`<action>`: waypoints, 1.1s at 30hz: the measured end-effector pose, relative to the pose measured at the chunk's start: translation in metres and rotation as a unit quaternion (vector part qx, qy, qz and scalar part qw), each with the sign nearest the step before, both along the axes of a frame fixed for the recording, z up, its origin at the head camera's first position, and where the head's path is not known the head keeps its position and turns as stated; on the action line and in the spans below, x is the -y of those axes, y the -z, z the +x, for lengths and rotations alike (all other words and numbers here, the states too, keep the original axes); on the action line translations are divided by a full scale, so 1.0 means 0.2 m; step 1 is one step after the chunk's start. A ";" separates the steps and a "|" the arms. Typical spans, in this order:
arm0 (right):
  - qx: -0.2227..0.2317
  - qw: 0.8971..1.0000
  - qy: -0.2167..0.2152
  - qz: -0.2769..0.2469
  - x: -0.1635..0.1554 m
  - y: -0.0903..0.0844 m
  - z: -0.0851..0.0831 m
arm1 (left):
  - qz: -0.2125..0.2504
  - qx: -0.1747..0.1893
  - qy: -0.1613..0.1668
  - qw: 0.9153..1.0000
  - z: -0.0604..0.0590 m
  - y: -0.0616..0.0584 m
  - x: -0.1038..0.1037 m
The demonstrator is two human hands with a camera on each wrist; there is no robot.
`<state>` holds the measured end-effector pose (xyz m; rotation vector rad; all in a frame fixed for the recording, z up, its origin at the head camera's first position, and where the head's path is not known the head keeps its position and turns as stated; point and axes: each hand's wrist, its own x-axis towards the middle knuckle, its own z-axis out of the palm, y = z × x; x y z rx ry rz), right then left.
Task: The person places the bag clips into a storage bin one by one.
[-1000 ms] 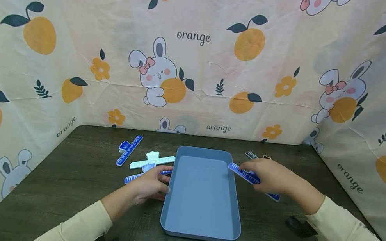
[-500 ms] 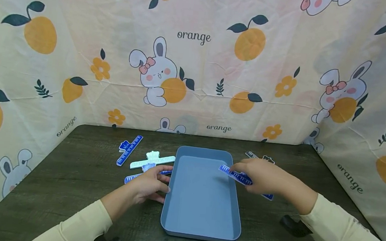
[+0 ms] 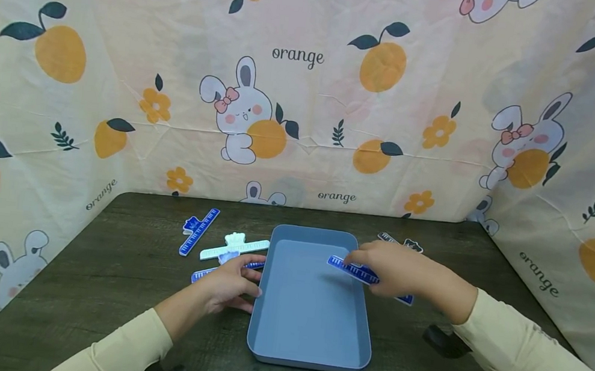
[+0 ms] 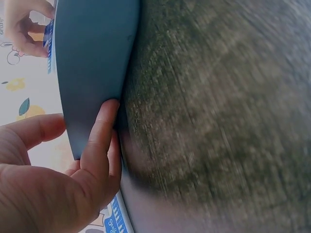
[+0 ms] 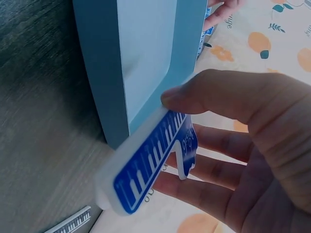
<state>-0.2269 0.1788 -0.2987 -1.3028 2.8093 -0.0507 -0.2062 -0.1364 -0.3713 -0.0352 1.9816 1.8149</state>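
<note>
From the head camera, the right hand (image 3: 402,272) pinches a blue ruler (image 3: 354,270) between thumb and fingers, holding it across the right rim of the grey-blue tray (image 3: 307,350) so that its free end reaches over the tray's inside. The left hand (image 3: 229,284) rests on the desk (image 3: 102,286) with its fingers laid against the tray's left wall, beside a second blue ruler (image 3: 203,273), a white ruler (image 3: 236,249) and a third blue one (image 3: 199,231). The left wrist camera shows relaxed fingers (image 4: 102,136) touching the tray wall (image 4: 92,63), gripping nothing. The right wrist camera shows the thumb (image 5: 218,97) pressing on the ruler (image 5: 150,170) with the fingers beneath it, just above the tray rim (image 5: 97,73).
</note>
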 end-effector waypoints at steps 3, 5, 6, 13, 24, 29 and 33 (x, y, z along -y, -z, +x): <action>-0.001 1.000 -0.004 0.006 0.02 -0.01 0.00 | 0.000 0.000 -0.001 1.000 0.00 0.00 0.00; -0.004 1.000 -0.010 0.012 0.03 -0.01 -0.01 | -0.002 0.001 -0.002 1.000 0.00 0.00 0.00; -0.005 1.000 -0.013 0.015 0.04 -0.01 -0.01 | -0.003 0.001 -0.002 1.000 0.00 0.00 0.00; -0.010 0.999 -0.026 0.030 0.08 -0.02 -0.02 | -0.006 0.001 -0.005 1.000 0.00 0.00 0.00; 0.000 0.998 -0.033 0.062 0.15 -0.02 -0.04 | -0.001 0.003 0.000 1.000 0.00 -0.01 0.00; 0.020 0.997 -0.036 0.063 0.19 -0.02 -0.05 | 0.003 -0.006 0.008 1.000 0.00 0.00 0.01; 0.027 0.997 -0.039 0.068 0.22 -0.03 -0.07 | 0.005 -0.010 0.011 1.000 0.00 0.00 0.01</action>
